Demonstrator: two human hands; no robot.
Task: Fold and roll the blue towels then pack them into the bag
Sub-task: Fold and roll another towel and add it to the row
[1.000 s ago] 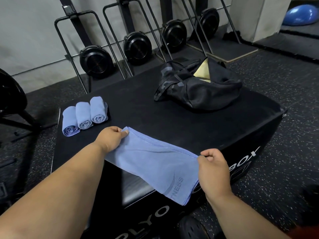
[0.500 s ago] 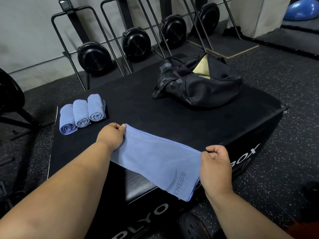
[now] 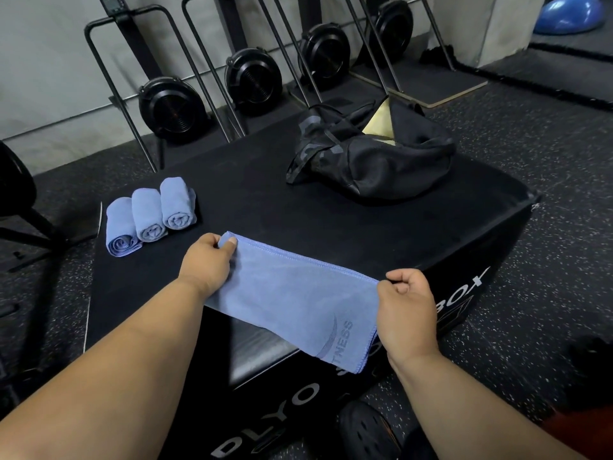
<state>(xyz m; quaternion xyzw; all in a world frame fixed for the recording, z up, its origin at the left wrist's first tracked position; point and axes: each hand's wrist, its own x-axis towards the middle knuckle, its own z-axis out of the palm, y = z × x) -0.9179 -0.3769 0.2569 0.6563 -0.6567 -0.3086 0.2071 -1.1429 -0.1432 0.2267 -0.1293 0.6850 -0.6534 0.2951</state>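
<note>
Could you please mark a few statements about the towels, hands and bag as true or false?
1. Three rolled towels lie side by side on the box. True.
2. The left hand and right hand each pinch a corner of the flat towel. True.
3. The bag is zipped shut. False: it lies open, with something yellow showing inside.
4. The flat towel lies wholly on the box. False: its near edge hangs over the front.
5. The rolled towels are inside the bag. False: they lie on the box, apart from the bag.
</note>
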